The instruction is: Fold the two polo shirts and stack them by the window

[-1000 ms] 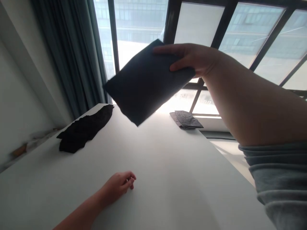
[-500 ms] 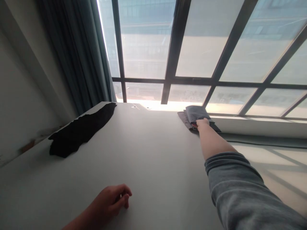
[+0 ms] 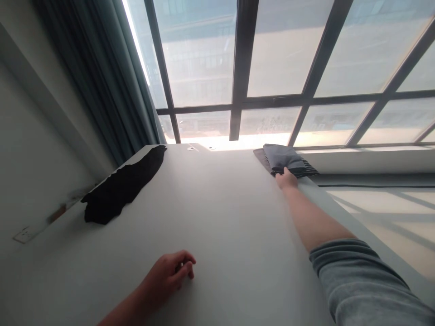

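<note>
At the far right corner of the white table [image 3: 220, 208] lies a small pile of folded cloths: a grey folded cloth [image 3: 282, 156] on top, a black-and-white striped cloth [image 3: 307, 168] and a darker grey cloth [image 3: 263, 158] beneath. My right hand [image 3: 286, 178] pinches the near edge of the top grey cloth; some of its fingers are hidden. My left hand [image 3: 175, 271] hovers low over the table's near middle, or rests on it. Its fingers are loosely curled, with a gap to the thumb and nothing held. A crumpled black cloth [image 3: 124, 188] lies along the left edge.
Large framed windows [image 3: 200, 68] stand behind the table. A dark curtain [image 3: 102, 81] hangs at the left. Two small round fittings [image 3: 191, 148] show near the table's far edge. A wall socket [image 3: 23, 235] is at the far left, and sunlit floor [image 3: 390, 217] lies to the right.
The top grey cloth has come down flatter on the pile, and my right hand is at its near edge. My left hand has shifted slightly right and up in view; the view has tilted.
</note>
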`<state>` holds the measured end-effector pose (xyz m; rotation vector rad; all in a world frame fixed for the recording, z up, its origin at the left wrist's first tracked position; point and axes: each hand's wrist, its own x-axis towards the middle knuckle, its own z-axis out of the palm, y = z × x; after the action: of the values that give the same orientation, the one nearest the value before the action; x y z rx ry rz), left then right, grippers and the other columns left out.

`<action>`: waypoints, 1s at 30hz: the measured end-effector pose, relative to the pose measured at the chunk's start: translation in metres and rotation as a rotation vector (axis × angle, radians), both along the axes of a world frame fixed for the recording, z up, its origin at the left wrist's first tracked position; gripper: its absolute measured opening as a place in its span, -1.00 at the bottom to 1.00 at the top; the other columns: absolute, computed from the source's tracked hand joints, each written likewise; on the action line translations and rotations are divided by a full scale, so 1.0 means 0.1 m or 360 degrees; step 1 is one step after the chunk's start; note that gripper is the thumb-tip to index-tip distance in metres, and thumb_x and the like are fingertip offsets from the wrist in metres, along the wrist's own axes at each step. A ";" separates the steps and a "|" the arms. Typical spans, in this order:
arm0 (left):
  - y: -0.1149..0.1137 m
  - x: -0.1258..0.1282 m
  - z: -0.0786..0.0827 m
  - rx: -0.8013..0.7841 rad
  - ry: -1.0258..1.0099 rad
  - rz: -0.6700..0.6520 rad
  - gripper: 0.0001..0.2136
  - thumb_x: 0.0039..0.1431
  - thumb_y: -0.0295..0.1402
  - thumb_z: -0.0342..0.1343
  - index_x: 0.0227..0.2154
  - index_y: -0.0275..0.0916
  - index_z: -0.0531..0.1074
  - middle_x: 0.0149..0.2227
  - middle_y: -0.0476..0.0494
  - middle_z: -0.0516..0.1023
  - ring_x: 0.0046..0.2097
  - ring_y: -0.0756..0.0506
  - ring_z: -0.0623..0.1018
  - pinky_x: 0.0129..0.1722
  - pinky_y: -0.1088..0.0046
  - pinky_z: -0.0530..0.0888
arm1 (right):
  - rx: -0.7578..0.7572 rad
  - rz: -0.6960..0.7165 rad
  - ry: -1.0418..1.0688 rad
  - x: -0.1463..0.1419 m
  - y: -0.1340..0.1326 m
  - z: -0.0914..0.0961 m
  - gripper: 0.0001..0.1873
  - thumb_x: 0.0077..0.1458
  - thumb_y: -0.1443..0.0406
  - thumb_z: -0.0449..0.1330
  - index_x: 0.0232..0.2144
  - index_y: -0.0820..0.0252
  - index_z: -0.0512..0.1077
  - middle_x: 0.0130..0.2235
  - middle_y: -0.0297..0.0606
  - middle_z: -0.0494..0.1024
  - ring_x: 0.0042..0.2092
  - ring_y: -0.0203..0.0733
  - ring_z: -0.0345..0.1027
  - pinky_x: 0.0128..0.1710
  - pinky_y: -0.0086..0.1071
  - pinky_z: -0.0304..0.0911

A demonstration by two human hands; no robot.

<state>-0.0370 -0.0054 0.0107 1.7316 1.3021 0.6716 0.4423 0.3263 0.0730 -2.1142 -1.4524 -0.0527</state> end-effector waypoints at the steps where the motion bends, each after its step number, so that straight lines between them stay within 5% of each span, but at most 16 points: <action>1: 0.00 0.00 -0.01 0.0028 -0.0012 0.0008 -0.68 0.27 -0.10 -0.01 -0.19 -0.22 0.49 -0.33 -0.08 0.66 -0.50 0.02 0.47 -0.43 0.53 0.35 | -0.0052 0.0051 -0.0044 -0.08 -0.07 -0.03 -0.39 0.35 0.28 0.01 0.36 0.48 0.25 0.14 0.26 0.40 0.12 -0.09 0.30 0.15 -0.29 0.12; 4: 0.00 0.01 -0.07 0.0134 -0.0045 0.0046 -0.71 0.29 -0.15 -0.01 -0.21 -0.22 0.50 -0.34 -0.07 0.66 -0.49 0.02 0.48 -0.42 0.53 0.36 | -0.0132 0.0177 -0.0179 -0.34 -0.32 -0.13 -0.51 0.27 0.27 0.11 0.19 0.27 0.49 0.22 0.15 0.34 0.18 0.00 0.25 0.22 -0.23 0.10; 9: 0.21 -0.17 -0.14 0.0505 0.0174 0.0242 -0.76 0.31 -0.21 0.00 -0.21 -0.18 0.54 -0.31 -0.08 0.67 -0.37 -0.04 0.54 -0.31 0.48 0.39 | -0.0223 0.0405 -0.0344 -0.72 -0.80 -0.33 -0.49 0.28 0.22 0.08 0.23 0.12 0.46 0.29 -0.03 0.31 0.23 0.01 0.23 0.30 -0.17 0.11; 13: 0.60 -0.76 0.07 0.0773 0.0903 0.0741 -0.73 0.35 -0.28 -0.05 -0.11 -0.18 0.54 -0.17 -0.17 0.65 -0.14 -0.13 0.60 -0.08 0.39 0.45 | -0.0196 0.0759 -0.0469 -0.96 -1.24 -0.51 -0.47 0.31 0.21 0.05 0.26 0.16 0.44 0.30 -0.07 0.33 0.27 -0.07 0.22 0.37 -0.25 0.06; 15: 0.81 -1.19 0.24 0.0822 0.1052 0.0917 -0.70 0.32 -0.31 -0.03 -0.04 -0.27 0.52 0.03 -0.36 0.58 0.11 -0.28 0.51 0.14 0.19 0.38 | -0.0144 0.0932 -0.0513 -1.07 -1.48 -0.58 -0.47 0.31 0.21 0.05 0.25 0.20 0.45 0.29 -0.04 0.34 0.28 -0.07 0.24 0.38 -0.23 0.07; 19: 1.08 -2.05 0.45 0.0642 0.1507 0.1186 -0.46 0.24 -0.24 0.08 0.25 -0.32 0.33 0.31 -0.52 0.31 0.32 -0.49 0.28 0.23 -0.09 0.25 | -0.0081 0.1098 -0.0475 -1.30 -1.94 -0.67 -0.48 0.29 0.20 0.06 0.23 0.18 0.47 0.28 -0.05 0.37 0.29 -0.03 0.25 0.37 -0.16 0.12; 22: 1.13 -2.47 0.45 0.0329 0.1614 0.1214 -0.54 0.22 -0.32 0.06 0.15 -0.38 0.43 0.18 -0.57 0.45 0.22 -0.50 0.41 0.16 -0.10 0.31 | -0.0065 0.1183 -0.0450 -1.45 -2.21 -0.70 -0.48 0.28 0.20 0.06 0.22 0.16 0.48 0.27 -0.06 0.38 0.31 0.00 0.24 0.38 -0.09 0.13; 27: 1.06 -2.62 0.45 0.0338 0.1511 0.1232 -0.64 0.24 -0.50 -0.10 -0.05 -0.36 0.55 0.10 -0.54 0.54 0.17 -0.45 0.48 0.13 -0.08 0.35 | -0.0079 0.1234 -0.0401 -1.63 -2.51 -0.75 -0.48 0.26 0.20 0.08 0.21 0.12 0.49 0.29 -0.08 0.37 0.32 0.03 0.23 0.40 -0.02 0.09; 30: 1.09 -2.62 0.61 0.0374 0.1387 0.1350 -0.62 0.28 -0.50 -0.14 -0.02 -0.40 0.54 0.05 -0.57 0.57 0.12 -0.44 0.53 0.11 -0.09 0.38 | -0.0073 0.1255 -0.0355 -1.72 -2.64 -0.80 -0.48 0.24 0.20 0.11 0.21 0.11 0.50 0.30 -0.08 0.37 0.32 0.04 0.23 0.41 -0.02 0.08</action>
<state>-0.2988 0.1032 0.0717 1.6647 2.7334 0.5240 0.2707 0.0624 -0.0073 -1.4624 -2.3359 0.0481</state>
